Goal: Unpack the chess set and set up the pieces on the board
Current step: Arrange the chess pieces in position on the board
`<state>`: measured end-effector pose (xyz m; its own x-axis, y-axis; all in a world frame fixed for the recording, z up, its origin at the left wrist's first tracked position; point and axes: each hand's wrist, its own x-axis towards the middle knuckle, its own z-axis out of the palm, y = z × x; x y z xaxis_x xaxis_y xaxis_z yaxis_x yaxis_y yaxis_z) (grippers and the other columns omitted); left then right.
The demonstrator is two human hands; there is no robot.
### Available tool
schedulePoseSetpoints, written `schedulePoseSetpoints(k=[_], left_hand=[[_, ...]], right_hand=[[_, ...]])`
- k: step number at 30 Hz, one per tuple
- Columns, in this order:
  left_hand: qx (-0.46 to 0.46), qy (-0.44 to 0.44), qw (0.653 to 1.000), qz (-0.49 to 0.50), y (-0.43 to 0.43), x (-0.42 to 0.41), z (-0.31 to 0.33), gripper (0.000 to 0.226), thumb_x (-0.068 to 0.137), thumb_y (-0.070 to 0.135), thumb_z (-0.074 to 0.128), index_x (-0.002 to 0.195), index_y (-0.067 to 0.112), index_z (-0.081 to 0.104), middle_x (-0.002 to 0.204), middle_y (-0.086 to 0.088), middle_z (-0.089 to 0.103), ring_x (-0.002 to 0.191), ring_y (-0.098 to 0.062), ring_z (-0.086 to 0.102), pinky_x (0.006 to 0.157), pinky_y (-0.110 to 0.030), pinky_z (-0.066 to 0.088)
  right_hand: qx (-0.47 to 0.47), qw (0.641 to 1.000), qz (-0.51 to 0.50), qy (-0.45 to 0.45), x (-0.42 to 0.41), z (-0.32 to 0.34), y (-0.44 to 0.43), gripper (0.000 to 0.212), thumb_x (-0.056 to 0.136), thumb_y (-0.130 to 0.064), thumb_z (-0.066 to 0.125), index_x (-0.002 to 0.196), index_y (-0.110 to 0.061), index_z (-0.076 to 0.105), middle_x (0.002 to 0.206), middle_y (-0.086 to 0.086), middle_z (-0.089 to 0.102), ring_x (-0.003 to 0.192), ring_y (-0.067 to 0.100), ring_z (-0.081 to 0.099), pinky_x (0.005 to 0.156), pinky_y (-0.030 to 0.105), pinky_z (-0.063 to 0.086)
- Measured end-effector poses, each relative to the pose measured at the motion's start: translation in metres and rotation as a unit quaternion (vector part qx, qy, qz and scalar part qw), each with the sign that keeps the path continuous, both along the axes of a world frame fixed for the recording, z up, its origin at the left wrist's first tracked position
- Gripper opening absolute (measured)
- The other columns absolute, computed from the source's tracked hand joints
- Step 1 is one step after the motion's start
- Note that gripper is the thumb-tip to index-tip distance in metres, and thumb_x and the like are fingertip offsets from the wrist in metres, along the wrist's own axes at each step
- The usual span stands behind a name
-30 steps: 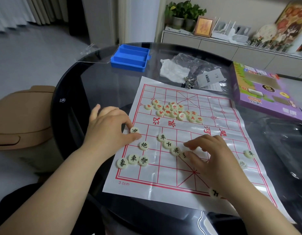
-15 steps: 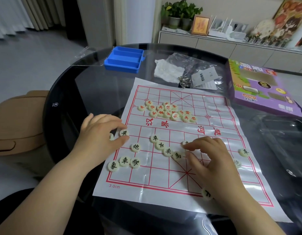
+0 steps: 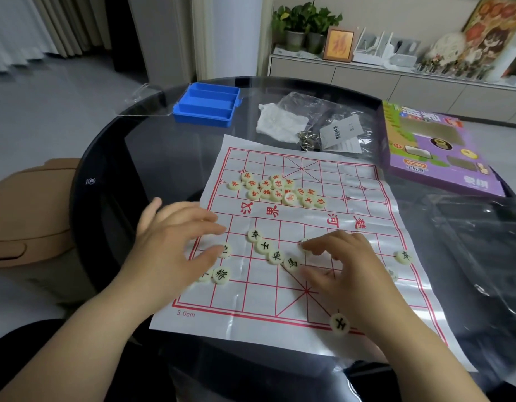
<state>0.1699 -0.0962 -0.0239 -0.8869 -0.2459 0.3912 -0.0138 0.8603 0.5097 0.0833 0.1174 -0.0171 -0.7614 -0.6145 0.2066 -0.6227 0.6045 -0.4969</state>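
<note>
The board (image 3: 251,303) reads "3.0cm", "汉界" and "楚河"; the purple box (image 3: 436,149) perhaps "XCPAI".

pieces (image 3: 275,189) on board (image 3: 323,303) — box (image 3: 442,152) right

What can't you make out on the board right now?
All in the head view:
1. Covered piece, under the right hand: character hidden; pinched or merely touched, unclear.
2. Thumb piece and edge piece, beside the left hand: characters half covered by it.
3. Blurred piece, behind the right hand: half hidden.
4. Red pile: several characters too small.
</note>
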Motion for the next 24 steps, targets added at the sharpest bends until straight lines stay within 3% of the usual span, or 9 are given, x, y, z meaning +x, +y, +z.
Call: schedulePoseSetpoints(k=[2,4,6,8,13,19,22,24], left_hand=[[-0.032,-0.043,0.998,-0.022,0.008,-0.003,0.007,0.028,0.075,0.053,0.053,0.100,0.041,0.060,0.099,0.038,0.037,0.108,0.018,0.022,0.099,-0.004,-0.020],[-0.068,-0.108,0.991,-0.038,0.015,-0.009,0.011,0.029,0.086,0.040,0.054,0.115,0.040,0.054,0.113,0.033,0.036,0.117,0.013,0.018,0.099,-0.011,-0.023],[-0.107,-0.161,0.980,-0.045,0.027,-0.018,0.015,0.036,0.091,0.036,0.045,0.127,0.040,0.043,0.131,0.025,0.033,0.130,0.004,0.014,0.106,-0.022,-0.019],[-0.132,-0.189,0.972,-0.050,0.038,-0.026,0.017,0.039,0.094,0.033,0.039,0.133,0.039,0.035,0.141,0.020,0.025,0.134,-0.001,0.009,0.109,-0.028,-0.016],[-0.205,-0.225,0.951,-0.060,0.045,-0.039,0.018,0.039,0.095,0.033,0.040,0.133,0.038,0.035,0.148,0.014,0.018,0.138,-0.008,0.002,0.111,-0.033,-0.013],[-0.231,-0.238,0.940,-0.075,0.046,-0.046,0.024,0.032,0.092,0.038,0.044,0.124,0.037,0.049,0.144,0.016,0.024,0.138,-0.007,0.001,0.110,-0.035,-0.016],[-0.226,-0.228,0.944,-0.079,0.042,-0.042,0.029,0.030,0.091,0.038,0.045,0.121,0.036,0.051,0.141,0.018,0.028,0.138,-0.004,0.002,0.109,-0.035,-0.019],[-0.202,-0.195,0.957,-0.069,0.038,-0.036,0.036,0.029,0.090,0.036,0.047,0.119,0.035,0.052,0.135,0.019,0.033,0.135,-0.001,0.008,0.108,-0.030,-0.019]], right_hand=[[0.030,0.998,0.001,0.047,0.004,0.000,-0.009,0.028,0.076,-0.033,0.068,0.102,-0.024,0.067,0.090,-0.013,0.059,0.087,0.010,0.047,0.074,0.019,0.032],[0.039,0.995,-0.006,0.091,0.009,-0.003,-0.014,0.030,0.058,-0.036,0.066,0.082,-0.021,0.072,0.073,-0.005,0.067,0.066,0.020,0.059,0.056,0.026,0.042],[0.039,0.990,-0.020,0.133,0.010,-0.005,-0.020,0.030,0.048,-0.035,0.062,0.072,-0.021,0.072,0.063,-0.004,0.066,0.055,0.020,0.059,0.043,0.028,0.045],[0.045,0.987,-0.020,0.152,0.010,-0.004,-0.023,0.029,0.044,-0.035,0.061,0.067,-0.022,0.072,0.059,-0.004,0.064,0.052,0.020,0.058,0.040,0.028,0.045],[0.070,0.986,-0.019,0.153,0.008,-0.008,-0.021,0.020,0.043,-0.034,0.059,0.058,-0.025,0.070,0.054,-0.006,0.060,0.050,0.018,0.056,0.039,0.026,0.042],[0.050,0.988,0.000,0.145,0.004,-0.009,-0.016,0.011,0.043,-0.029,0.067,0.052,-0.024,0.067,0.049,-0.006,0.056,0.047,0.020,0.054,0.038,0.026,0.037],[0.050,0.990,0.001,0.129,0.003,-0.010,-0.015,0.021,0.037,-0.024,0.080,0.054,-0.022,0.067,0.049,-0.005,0.056,0.048,0.020,0.053,0.044,0.023,0.029],[0.051,0.992,-0.007,0.118,0.003,-0.007,-0.014,0.024,0.044,-0.024,0.083,0.063,-0.020,0.070,0.059,-0.002,0.061,0.058,0.023,0.056,0.052,0.026,0.031]])
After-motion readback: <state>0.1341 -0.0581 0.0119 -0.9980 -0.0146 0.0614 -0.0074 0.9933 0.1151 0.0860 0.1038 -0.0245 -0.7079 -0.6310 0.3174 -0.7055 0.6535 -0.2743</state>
